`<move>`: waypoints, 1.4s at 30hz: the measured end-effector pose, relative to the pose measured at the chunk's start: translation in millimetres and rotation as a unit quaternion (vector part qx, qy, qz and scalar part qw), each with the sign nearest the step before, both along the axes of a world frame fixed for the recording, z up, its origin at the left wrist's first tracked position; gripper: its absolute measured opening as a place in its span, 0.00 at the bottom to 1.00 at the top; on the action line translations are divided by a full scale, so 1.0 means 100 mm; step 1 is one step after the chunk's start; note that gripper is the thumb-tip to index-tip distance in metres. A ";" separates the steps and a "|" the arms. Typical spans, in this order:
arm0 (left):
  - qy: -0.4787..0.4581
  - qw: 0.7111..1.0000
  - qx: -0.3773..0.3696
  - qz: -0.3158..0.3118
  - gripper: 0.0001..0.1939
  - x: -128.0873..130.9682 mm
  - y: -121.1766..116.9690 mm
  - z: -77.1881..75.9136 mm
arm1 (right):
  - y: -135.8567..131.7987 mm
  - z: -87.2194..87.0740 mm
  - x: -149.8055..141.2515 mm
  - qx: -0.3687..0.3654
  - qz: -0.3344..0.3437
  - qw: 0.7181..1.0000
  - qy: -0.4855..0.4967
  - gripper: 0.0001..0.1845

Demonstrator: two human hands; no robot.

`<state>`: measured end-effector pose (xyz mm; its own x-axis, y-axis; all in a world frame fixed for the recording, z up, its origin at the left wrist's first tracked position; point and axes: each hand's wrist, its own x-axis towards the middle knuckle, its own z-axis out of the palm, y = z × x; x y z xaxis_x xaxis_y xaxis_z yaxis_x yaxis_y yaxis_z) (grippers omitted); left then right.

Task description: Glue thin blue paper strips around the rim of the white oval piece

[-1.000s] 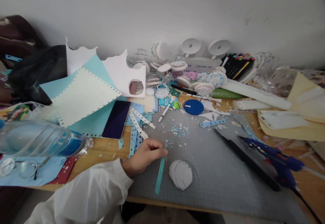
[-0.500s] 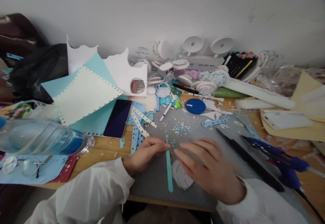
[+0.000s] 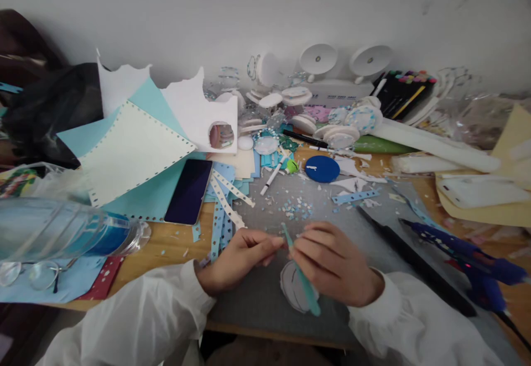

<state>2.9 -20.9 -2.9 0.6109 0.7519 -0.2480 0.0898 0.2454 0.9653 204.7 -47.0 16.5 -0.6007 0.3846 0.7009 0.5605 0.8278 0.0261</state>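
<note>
My right hand (image 3: 334, 261) is closed around a slim, flat teal tool (image 3: 306, 288), which tapers to a narrow tip and leans with its rounded end toward me. Just left of that tip, the fingers of my left hand (image 3: 251, 252) are pinched together; what they hold, if anything, is too small to make out. Under the tool, a round white disc with dark curved lines (image 3: 291, 288) lies on the grey cutting mat (image 3: 265, 310). Tiny blue and white paper bits (image 3: 296, 208) are scattered on the mat beyond my hands.
At left lie a phone (image 3: 188, 192), a water bottle (image 3: 83, 230), glasses (image 3: 43, 275) and punched paper sheets (image 3: 133, 156). A blue lid (image 3: 322, 168) and a marker (image 3: 274, 175) sit farther back. Right are a black-handled knife (image 3: 415, 261) and a blue glue gun (image 3: 460, 255).
The teal tool has passed from my left fingers into my right hand, which came in from the right and closed. Its lower end swung right, over the disc. The view shifted slightly.
</note>
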 end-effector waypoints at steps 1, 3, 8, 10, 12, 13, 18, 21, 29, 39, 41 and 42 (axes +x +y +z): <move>0.019 0.999 0.039 -0.002 0.22 0.00 -0.01 0.00 | 0.02 0.00 0.05 -0.012 -0.009 1.000 0.025 0.09; 0.068 0.987 0.146 -0.009 0.15 0.00 -0.02 -0.01 | 0.05 -0.03 0.14 -0.045 -0.044 0.994 0.088 0.09; 0.173 0.922 0.334 -0.088 0.13 0.02 -0.07 -0.03 | 0.11 -0.20 0.25 -0.211 -0.113 0.916 0.322 0.08; 0.195 0.902 0.364 -0.124 0.16 0.04 -0.08 -0.04 | 0.10 -0.26 0.24 -0.273 -0.109 0.873 0.390 0.06; 0.217 0.881 0.389 -0.159 0.21 0.05 -0.09 -0.04 | 0.08 -0.28 0.21 -0.304 -0.111 0.849 0.418 0.05; 0.225 0.872 0.399 -0.175 0.23 0.06 -0.09 -0.05 | 0.07 -0.28 0.20 -0.317 -0.112 0.841 0.423 0.04; 0.210 0.873 0.393 -0.198 0.15 0.06 -0.08 -0.07 | 0.03 -0.24 0.16 -0.365 -0.090 0.800 0.468 0.02; 0.180 0.905 0.340 -0.182 0.11 0.05 -0.07 -0.03 | 0.02 -0.26 0.15 -0.384 -0.056 0.769 0.508 0.02; 0.105 0.965 0.185 -0.151 0.07 0.01 -0.09 0.07 | 0.00 -0.30 0.14 -0.426 -0.014 0.696 0.578 0.02; 0.070 0.978 0.197 0.027 0.15 -0.01 -0.09 -0.06 | -0.11 -0.32 0.08 -0.470 -0.017 0.684 0.558 0.01; 0.064 0.978 0.198 0.025 0.13 0.00 -0.08 -0.04 | -0.12 -0.32 0.07 -0.467 -0.025 0.689 0.554 0.01; 0.063 0.977 0.202 0.022 0.11 0.00 -0.08 -0.03 | -0.13 -0.32 0.06 -0.466 -0.028 0.692 0.551 0.02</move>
